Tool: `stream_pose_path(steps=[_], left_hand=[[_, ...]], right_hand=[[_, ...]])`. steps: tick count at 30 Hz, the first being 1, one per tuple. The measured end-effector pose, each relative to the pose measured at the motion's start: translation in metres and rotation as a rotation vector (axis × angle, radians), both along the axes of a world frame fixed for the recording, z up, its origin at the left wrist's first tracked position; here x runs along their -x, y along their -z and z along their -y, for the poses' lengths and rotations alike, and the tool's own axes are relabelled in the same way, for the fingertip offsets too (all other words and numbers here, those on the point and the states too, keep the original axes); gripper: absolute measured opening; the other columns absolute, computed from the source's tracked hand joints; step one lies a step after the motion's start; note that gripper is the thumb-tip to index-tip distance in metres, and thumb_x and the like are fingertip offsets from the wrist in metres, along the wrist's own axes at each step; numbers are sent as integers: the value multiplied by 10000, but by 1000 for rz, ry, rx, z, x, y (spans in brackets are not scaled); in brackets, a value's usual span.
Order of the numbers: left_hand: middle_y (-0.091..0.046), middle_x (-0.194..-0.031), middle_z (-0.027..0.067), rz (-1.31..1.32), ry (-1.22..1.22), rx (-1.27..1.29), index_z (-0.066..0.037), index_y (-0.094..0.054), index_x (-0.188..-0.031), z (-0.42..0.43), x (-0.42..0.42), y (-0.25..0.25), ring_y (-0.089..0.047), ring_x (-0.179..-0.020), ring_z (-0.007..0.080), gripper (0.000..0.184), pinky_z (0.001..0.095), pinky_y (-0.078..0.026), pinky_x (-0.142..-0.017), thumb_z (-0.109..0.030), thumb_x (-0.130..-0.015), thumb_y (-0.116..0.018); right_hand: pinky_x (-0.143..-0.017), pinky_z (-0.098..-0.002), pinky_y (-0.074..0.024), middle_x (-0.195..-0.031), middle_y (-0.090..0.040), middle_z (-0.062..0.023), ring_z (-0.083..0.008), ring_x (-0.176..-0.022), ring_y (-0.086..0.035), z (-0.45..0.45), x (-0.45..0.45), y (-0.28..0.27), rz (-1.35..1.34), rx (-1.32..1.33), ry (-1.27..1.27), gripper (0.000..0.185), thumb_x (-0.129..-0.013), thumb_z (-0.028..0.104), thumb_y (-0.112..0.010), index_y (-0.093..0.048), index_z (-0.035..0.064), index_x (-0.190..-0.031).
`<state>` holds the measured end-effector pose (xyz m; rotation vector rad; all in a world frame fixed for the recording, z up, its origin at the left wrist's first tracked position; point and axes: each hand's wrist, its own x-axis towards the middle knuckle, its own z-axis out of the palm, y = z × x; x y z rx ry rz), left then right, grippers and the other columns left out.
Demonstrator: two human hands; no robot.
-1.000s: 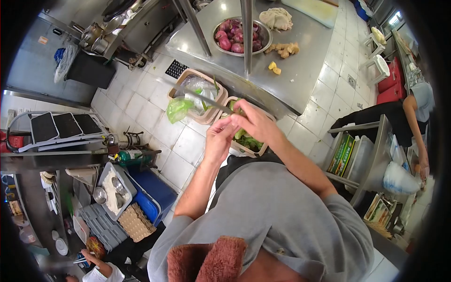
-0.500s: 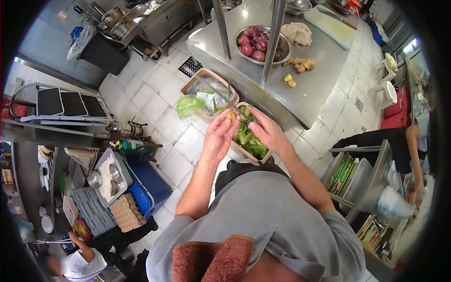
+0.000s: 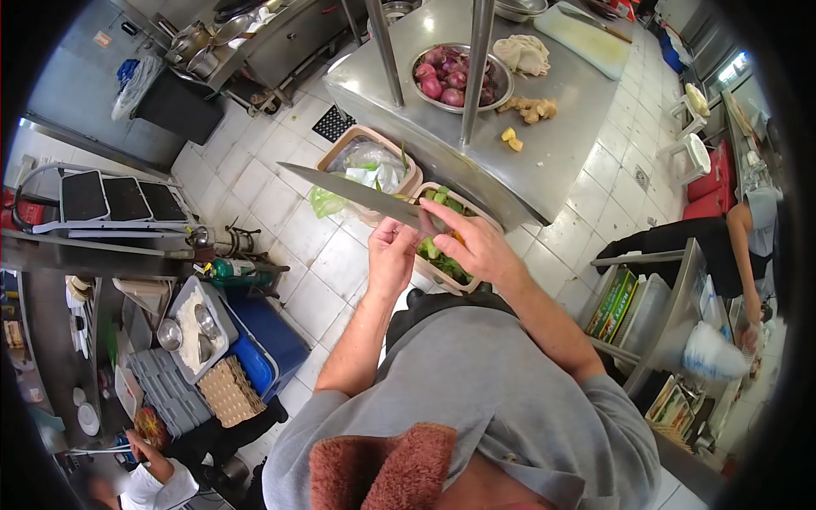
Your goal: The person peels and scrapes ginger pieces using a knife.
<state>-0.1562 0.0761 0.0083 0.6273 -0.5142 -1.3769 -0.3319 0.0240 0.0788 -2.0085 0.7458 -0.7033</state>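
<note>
My right hand [image 3: 478, 248] is closed on a large kitchen knife [image 3: 353, 193], whose broad blade points up and left across my left hand. My left hand [image 3: 393, 255] is pinched just below the blade. Half a second ago a small piece of ginger showed in its fingers; now the blade and fingers mostly hide it. Beneath both hands stands a tan bin with green leafy scraps [image 3: 450, 270]. Beside it is a second tan bin [image 3: 330, 160] holding plastic bags. Small yellow ginger pieces [image 3: 512, 139] and a knobbly ginger root [image 3: 529, 109] lie on the steel table [image 3: 552, 161].
On the table are a bowl of red onions [image 3: 455, 78], a bundled cloth [image 3: 523, 55] and a cutting board [image 3: 586, 38] with another knife. Steel posts [image 3: 476, 76] rise at its near edge. A step ladder [image 3: 110, 200] is left; other people stand at both sides.
The knife has swung so its flat blade shows broadly, pointing left over my left hand. My left hand has dropped slightly, and the ginger piece is now hidden. The view has shifted a little.
</note>
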Motion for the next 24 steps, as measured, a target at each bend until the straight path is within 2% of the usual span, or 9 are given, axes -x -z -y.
stream_pose_path(steps=[8,11,13,14,16,17,19,22,24], left_hand=[[-680,-1047,89,36,20,-20,31,-627,-1122,4,1,-6,-655,-916,153,200,307,-530,-850,25,-940,-546],[-682,-1047,94,122,81,-35,34,-629,-1141,2,-6,3,-660,-929,164,209,305,-537,-854,4,-946,-561],[-683,-1048,98,182,123,-42,35,-630,-1149,-1,-2,6,-663,-939,172,213,307,-541,-863,-11,-949,-571],[-680,-1065,107,157,152,-60,36,-622,-1164,-6,4,7,-665,-954,184,226,313,-543,-881,-26,-951,-577],[-676,-1081,116,133,183,-79,38,-614,-1179,-7,6,7,-666,-969,196,241,320,-544,-898,-40,-953,-584],[-669,-1103,125,69,162,-117,38,-606,-1192,-5,3,8,-663,-989,206,251,326,-540,-919,-40,-955,-579],[-640,-1167,129,-36,128,-164,31,-575,-1243,-1,-3,11,-638,-1051,215,286,329,-523,-948,-47,-969,-553],[-628,-1190,116,-126,130,-188,27,-556,-1268,6,-13,10,-614,-1085,206,303,325,-501,-963,-60,-979,-534],[-629,-1167,95,-129,137,-185,16,-553,-1272,12,-13,5,-609,-1056,183,304,310,-496,-938,-75,-983,-531]], right_hand=[[-604,-402,-414,-699,-557,-186,-311,-583,-527,-2,4,-4,-14,-104,-10,520,-958,298,-544,-438,88,-1422],[-614,-415,-424,-728,-584,-197,-317,-621,-582,-5,-3,-7,-72,-71,48,436,-965,308,-530,-495,63,-1324],[-655,-419,-449,-817,-626,-212,-344,-723,-634,0,-8,-1,-94,-129,88,359,-978,315,-511,-520,39,-1208],[-655,-419,-449,-817,-626,-212,-344,-723,-634,3,-9,6,-93,-130,91,359,-978,315,-511,-520,39,-1208],[-731,-414,-465,-926,-645,-218,-370,-839,-640,11,-12,24,67,-171,165,352,-992,335,-489,-518,20,-1145],[-807,-413,-465,-989,-644,-220,-373,-926,-631,13,-8,29,34,-245,188,396,-1003,355,-468,-513,15,-1200],[-818,-412,-461,-997,-641,-222,-362,-940,-631,14,-3,37,47,-301,203,418,-1003,363,-463,-507,16,-1233],[-763,-392,-459,-890,-634,-203,-316,-832,-630,10,2,38,29,-357,213,480,-994,362,-483,-475,26,-1337],[-672,-377,-438,-742,-581,-166,-279,-682,-569,8,2,34,22,-219,126,506,-971,330,-526,-456,38,-1378]])
